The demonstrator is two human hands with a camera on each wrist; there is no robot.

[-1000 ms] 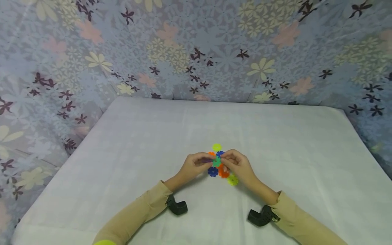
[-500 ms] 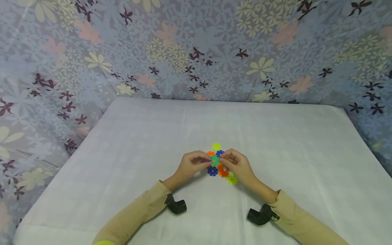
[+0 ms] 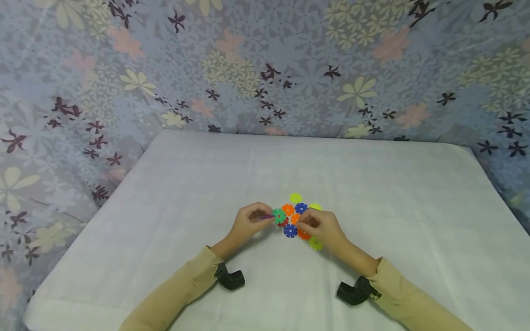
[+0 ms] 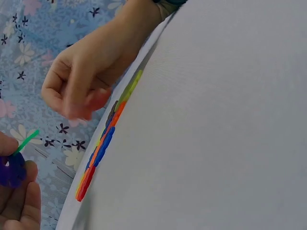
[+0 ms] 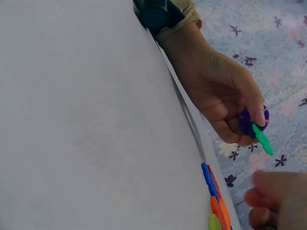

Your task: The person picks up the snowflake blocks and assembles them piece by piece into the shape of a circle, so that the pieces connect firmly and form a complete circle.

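My left hand point(image 3: 248, 223) pinches a purple notched snowflake disc point(image 4: 17, 168) between thumb and fingers. A green snowflake disc point(image 3: 279, 215) is joined to its edge, set crosswise to it, as the right wrist view shows. In the head view the green disc overlaps a red disc point(image 3: 283, 223) on the table. My right hand point(image 3: 325, 225) hovers over the cluster with its fingers loosely curled and nothing visible between them. Near its fingertips lie orange discs point(image 3: 288, 210), a blue disc point(image 3: 290, 231) and another blue disc point(image 3: 301, 208).
Yellow discs point(image 3: 296, 198) lie at the cluster's far side and a yellow-green disc point(image 3: 316, 243) at its near right. The white-covered table point(image 3: 186, 184) meets a flowered cloth point(image 3: 248, 69) at the back. Black wrist cameras point(image 3: 230, 279) hang at both cuffs.
My left hand has drawn left with the joined purple and green discs. The green disc has come away from my right fingertips, uncovering orange and red discs beneath.
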